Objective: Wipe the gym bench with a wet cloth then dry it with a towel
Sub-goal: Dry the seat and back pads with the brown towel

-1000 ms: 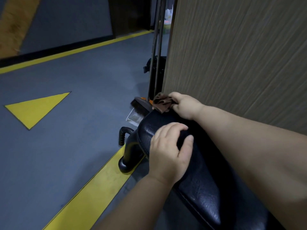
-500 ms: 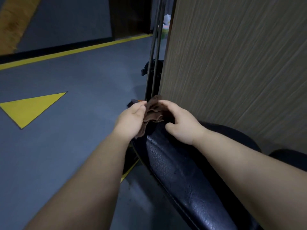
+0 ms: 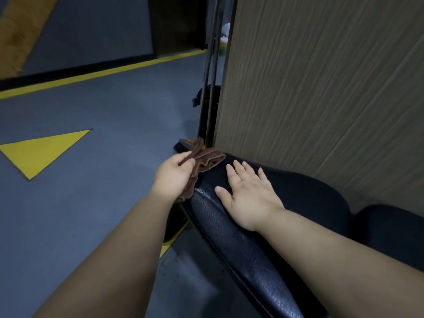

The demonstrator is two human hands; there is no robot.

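Observation:
A black padded gym bench [image 3: 234,244] runs from the lower right up toward the middle of the view, its leather looking damp. My left hand [image 3: 174,175] grips a crumpled brown cloth [image 3: 202,161] at the far end of the bench, where part of the cloth hangs down over the left edge. My right hand [image 3: 250,193] lies flat on top of the pad with fingers spread, holding nothing. A second black pad [image 3: 387,232] shows at the right edge.
A wood-grain panel wall [image 3: 321,88] stands close along the bench's right side. Thin metal poles [image 3: 211,72] rise just beyond the bench's far end. The grey floor [image 3: 91,203] to the left carries a yellow triangle [image 3: 39,150] and yellow lines.
The cloth has passed from my right hand to my left. My right hand let go and now rests flat on the pad. My left hand left the pad's top for its far end.

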